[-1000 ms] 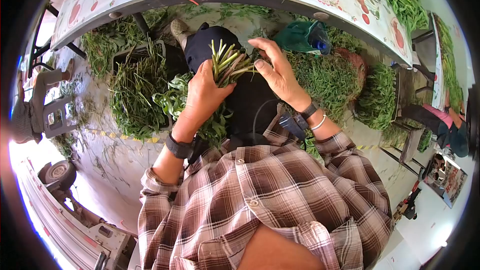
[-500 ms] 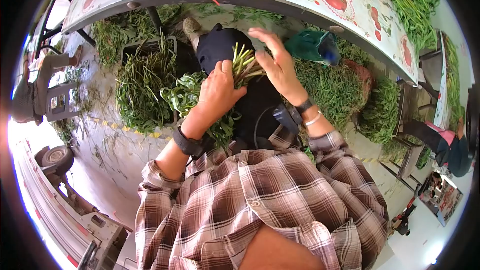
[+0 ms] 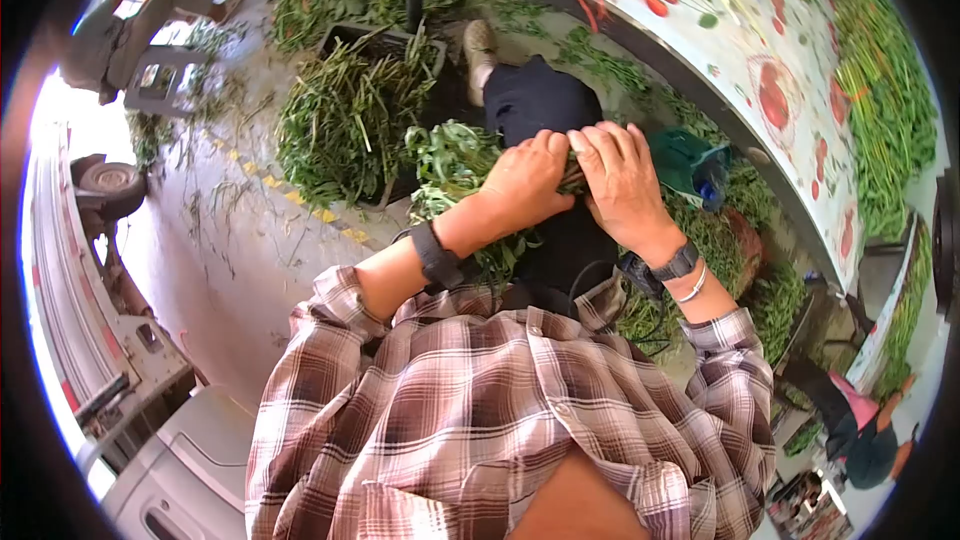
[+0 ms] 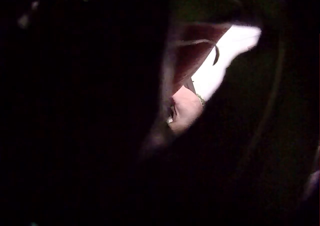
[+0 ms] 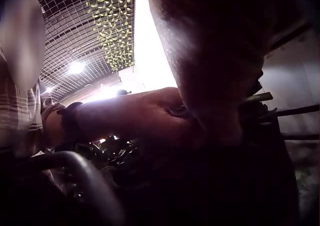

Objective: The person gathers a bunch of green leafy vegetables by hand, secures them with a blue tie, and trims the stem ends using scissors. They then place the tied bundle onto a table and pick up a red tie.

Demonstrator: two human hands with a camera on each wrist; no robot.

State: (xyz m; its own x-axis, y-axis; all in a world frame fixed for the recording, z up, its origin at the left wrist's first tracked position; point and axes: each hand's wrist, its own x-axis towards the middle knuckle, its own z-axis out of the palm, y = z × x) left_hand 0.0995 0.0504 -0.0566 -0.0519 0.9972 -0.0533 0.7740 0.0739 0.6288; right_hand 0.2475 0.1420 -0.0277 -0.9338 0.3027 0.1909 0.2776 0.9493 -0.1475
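Observation:
In the head view a bunch of leafy green stems (image 3: 452, 162) lies over the person's dark-trousered lap, its leaves spilling left and below the wrist. My left hand (image 3: 522, 180) grips it by the stems, knuckles up. Close against it, my right hand (image 3: 625, 188) holds the stem end, fingers bent over the top; most of the stem ends are hidden under it. In the dark right wrist view, a cut stem (image 5: 261, 96) pokes out past the hand. Dark shapes fill most of the left wrist view, around one bright gap.
A dark crate (image 3: 436, 52) heaped with greens stands on the floor beyond the left arm. The table (image 3: 735, 55) with a fruit-print cover runs along the front right, with greens on it. A green bag (image 3: 690, 162) and more greens lie right of the lap. Other people are at both sides.
The right hand, earlier raised open beside the stem ends, has come in over them next to the left hand. The head view has turned, shifting hands and bunch rightward in it.

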